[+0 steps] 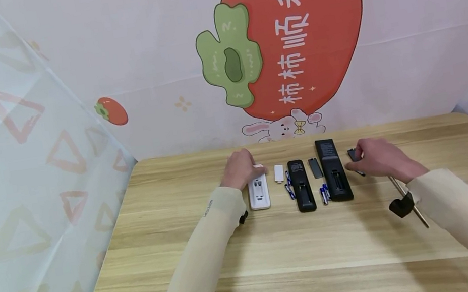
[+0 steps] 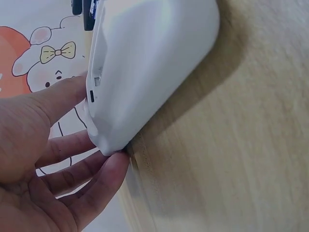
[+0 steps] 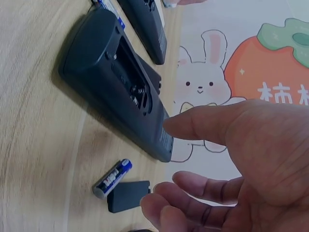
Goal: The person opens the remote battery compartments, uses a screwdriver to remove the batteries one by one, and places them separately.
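Observation:
My left hand (image 1: pixel 239 169) grips the far end of a white remote control (image 1: pixel 261 203), which lies face down with its battery compartment uncovered. In the left wrist view the thumb rests along the remote's edge and the fingertips (image 2: pixel 116 166) curl at its end. My right hand (image 1: pixel 380 156) hovers over a small black battery cover (image 3: pixel 128 195), its fingers loosely bent and holding nothing. Beside that cover lies a blue-and-silver battery (image 3: pixel 113 179). The large black remote (image 1: pixel 334 171), back up with an open compartment, is just left of the right hand.
Between the hands lie a white battery cover (image 1: pixel 279 173), a smaller black remote (image 1: pixel 301 186), another dark cover (image 1: pixel 315 168) and several batteries (image 1: pixel 325 194). A thin rod (image 1: pixel 420 216) lies beneath my right wrist. A printed cloth wall (image 1: pixel 166 121) stands behind the wooden table (image 1: pixel 290 270).

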A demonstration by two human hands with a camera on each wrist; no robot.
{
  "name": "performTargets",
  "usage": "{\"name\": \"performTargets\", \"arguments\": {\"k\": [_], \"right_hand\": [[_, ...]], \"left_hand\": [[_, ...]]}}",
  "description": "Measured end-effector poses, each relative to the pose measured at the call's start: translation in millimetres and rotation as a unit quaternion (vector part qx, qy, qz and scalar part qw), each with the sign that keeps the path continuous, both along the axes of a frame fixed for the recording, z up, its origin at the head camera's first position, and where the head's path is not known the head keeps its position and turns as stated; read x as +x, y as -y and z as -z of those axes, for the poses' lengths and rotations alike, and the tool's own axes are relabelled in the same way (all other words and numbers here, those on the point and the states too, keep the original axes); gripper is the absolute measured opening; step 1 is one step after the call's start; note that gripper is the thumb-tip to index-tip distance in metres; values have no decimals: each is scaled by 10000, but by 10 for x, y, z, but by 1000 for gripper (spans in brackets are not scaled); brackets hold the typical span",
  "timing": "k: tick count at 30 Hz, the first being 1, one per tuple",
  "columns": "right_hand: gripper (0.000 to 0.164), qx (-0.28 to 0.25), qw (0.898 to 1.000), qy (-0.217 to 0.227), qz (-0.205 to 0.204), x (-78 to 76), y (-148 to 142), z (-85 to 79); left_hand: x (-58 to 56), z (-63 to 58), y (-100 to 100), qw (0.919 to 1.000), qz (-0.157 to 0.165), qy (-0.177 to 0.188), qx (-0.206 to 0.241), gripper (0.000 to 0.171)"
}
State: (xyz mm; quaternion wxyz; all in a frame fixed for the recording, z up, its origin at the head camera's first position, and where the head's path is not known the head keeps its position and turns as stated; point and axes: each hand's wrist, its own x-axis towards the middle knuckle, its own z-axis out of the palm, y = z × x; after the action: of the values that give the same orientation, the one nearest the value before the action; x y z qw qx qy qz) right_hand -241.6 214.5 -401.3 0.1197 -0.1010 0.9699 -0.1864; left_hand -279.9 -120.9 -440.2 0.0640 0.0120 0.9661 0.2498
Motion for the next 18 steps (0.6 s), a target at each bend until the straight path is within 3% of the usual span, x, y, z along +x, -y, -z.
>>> {"name": "performTargets", "arguments": {"k": [9, 12, 18], "right_hand": [[33, -200, 9987, -462, -126, 43, 100, 25], [32, -329, 9966, -746, -136, 80, 127, 19], [41, -647, 9808, -1829, -189, 151, 157, 39]], "left_hand": [[56, -6, 20, 9993, 40, -259, -272, 42], [90, -34, 64, 9954, 131, -761, -576, 47], [164, -105, 233, 9742, 206, -1869, -1245, 47]]}}
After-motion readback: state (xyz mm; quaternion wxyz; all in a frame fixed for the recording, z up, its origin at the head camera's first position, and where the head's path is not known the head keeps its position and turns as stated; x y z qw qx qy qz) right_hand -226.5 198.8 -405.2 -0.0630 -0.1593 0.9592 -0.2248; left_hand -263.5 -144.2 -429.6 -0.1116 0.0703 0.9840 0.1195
